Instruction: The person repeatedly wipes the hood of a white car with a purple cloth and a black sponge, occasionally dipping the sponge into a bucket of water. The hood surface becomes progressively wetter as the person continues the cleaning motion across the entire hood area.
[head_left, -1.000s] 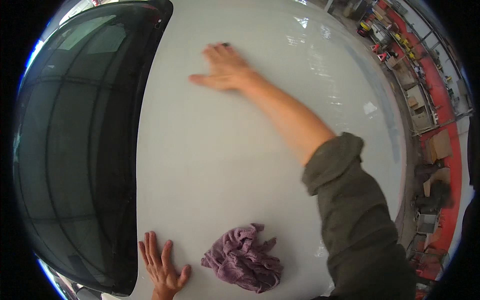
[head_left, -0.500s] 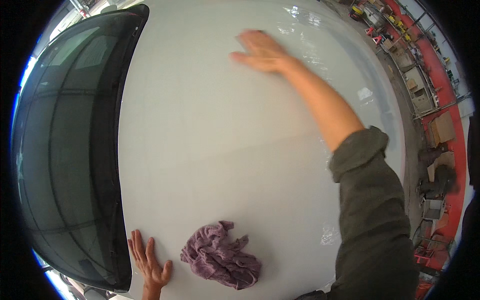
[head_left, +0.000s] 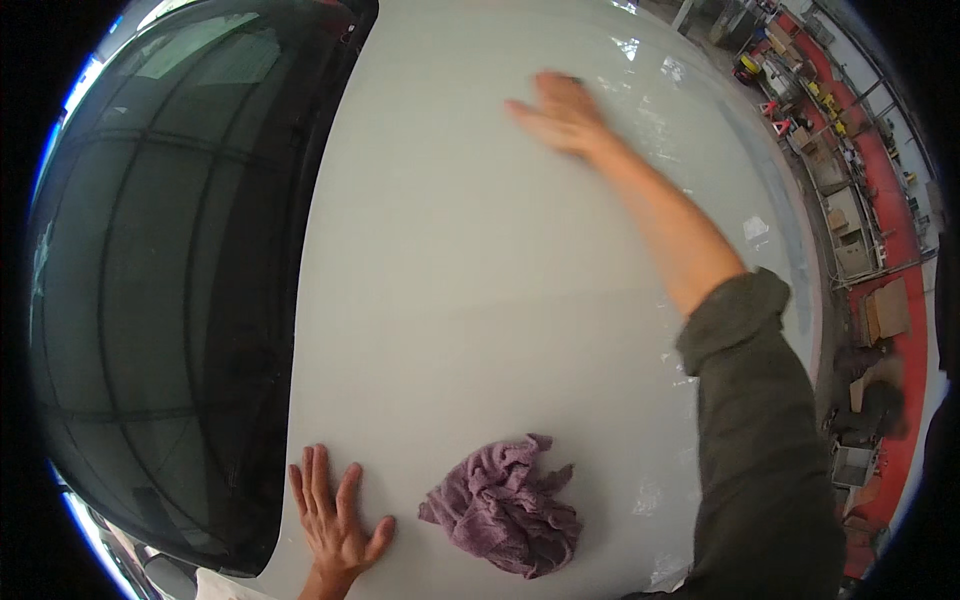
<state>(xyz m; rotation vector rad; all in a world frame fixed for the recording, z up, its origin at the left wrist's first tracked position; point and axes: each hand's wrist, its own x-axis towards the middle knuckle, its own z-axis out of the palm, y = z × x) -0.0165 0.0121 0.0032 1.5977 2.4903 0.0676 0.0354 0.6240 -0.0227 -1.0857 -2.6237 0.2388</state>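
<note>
1. As the head view shows, the left hand (head_left: 335, 530) lies flat on the central pale panel (head_left: 450, 300) at seven o'clock, grip spread, empty.
2. Right hand (head_left: 565, 115), blurred, over the panel at one o'clock; grip extended, empty.
3. Crumpled purple cloth (head_left: 505, 508) rests on the panel, six o'clock.

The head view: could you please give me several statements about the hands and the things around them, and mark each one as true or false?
1. The purple cloth lies crumpled on the pale panel. True.
2. The left hand is nearer to the cloth than the right hand is. True.
3. The left hand grips the cloth. False: it is empty, fingers extended, apart from the cloth.
4. The dark glass is left of the panel in the picture. True.
5. The right sleeve reaches the wrist. False: it is rolled up, leaving the forearm bare.
</note>
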